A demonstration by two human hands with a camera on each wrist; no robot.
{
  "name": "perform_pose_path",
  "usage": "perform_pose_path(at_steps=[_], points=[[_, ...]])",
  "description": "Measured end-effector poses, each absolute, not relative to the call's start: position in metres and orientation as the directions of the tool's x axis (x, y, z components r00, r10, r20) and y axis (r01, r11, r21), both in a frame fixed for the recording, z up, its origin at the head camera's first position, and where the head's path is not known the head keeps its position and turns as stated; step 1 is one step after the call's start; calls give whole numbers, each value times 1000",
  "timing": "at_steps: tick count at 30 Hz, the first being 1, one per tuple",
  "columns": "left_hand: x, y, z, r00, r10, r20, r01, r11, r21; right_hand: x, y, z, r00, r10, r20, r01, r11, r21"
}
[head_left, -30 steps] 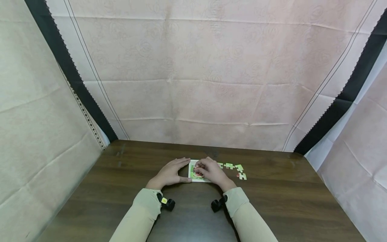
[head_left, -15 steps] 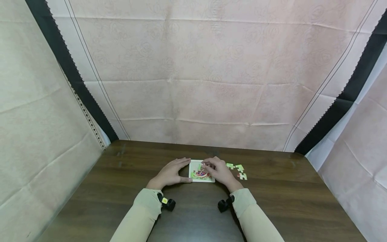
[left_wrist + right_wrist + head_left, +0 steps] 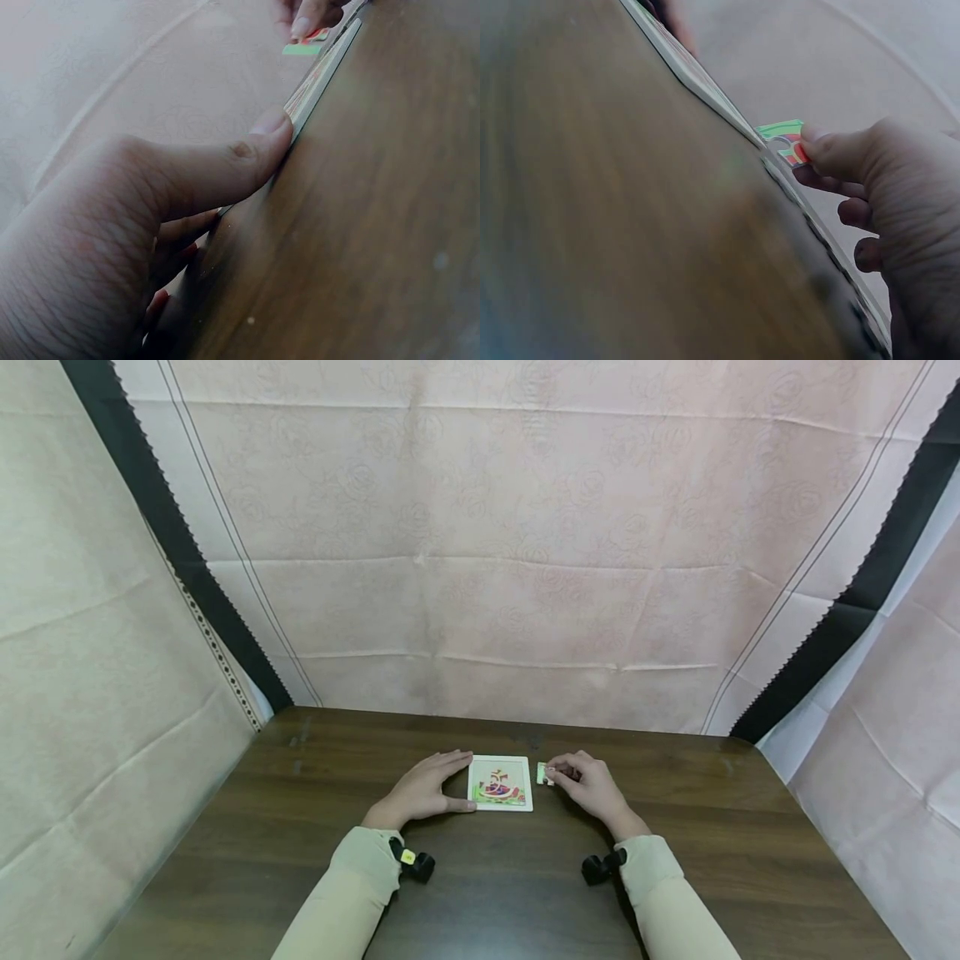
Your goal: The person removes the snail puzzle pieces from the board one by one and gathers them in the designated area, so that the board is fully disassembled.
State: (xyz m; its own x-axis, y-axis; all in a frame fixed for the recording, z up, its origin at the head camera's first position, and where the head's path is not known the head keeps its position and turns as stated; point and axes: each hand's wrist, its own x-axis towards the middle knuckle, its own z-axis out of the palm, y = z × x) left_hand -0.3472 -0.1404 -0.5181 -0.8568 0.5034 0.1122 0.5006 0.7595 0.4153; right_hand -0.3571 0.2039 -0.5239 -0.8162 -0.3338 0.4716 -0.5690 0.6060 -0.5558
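Observation:
A small white-framed puzzle tray [image 3: 501,763] lies on the table, with a red and green picture partly covering its lower half. My left hand [image 3: 427,787] rests against the tray's left side, fingers extended along the far corner and the thumb touching the near edge. Just right of the tray, my right hand [image 3: 594,787] pinches a puzzle piece [image 3: 781,131] between thumb and index finger. The piece is green with red and orange bands and a rounded notch. In the left wrist view, the left thumb [image 3: 225,161] presses on the tray's edge.
The brown wooden table [image 3: 480,893] reaches to a pale cloth backdrop [image 3: 525,568] behind it, with cloth at both sides as well. The loose pieces right of the tray are hidden behind my right hand.
The right hand has moved right, off the tray, and now holds a puzzle piece beside it. More of the tray's picture shows. My left hand has stayed in place.

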Motion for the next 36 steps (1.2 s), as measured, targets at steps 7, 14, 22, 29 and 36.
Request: perform_pose_path(at_steps=[7,14,22,29,36], points=[[-347,-141,-518,-856,503,116,502,756,420,-353,213,-522,-788,-397,471,-614,560,-556],[-347,-142,-518,-858,500,119,500,758,419,-353,212,-522,-774,-438,457,-633,553,-542],[-348,-141,-519,-854,504,126,506,754,419,-354,214,-522,-731,-476,490,-682,538,-496],[-348,-141,-519,-858,500,121,502,761,411,-355,214,-522,-721,-489,491,-692,550,-468],[-348,-141,-519,-860,496,120,497,760,418,-354,212,-521,-719,-492,491,-693,559,-454]])
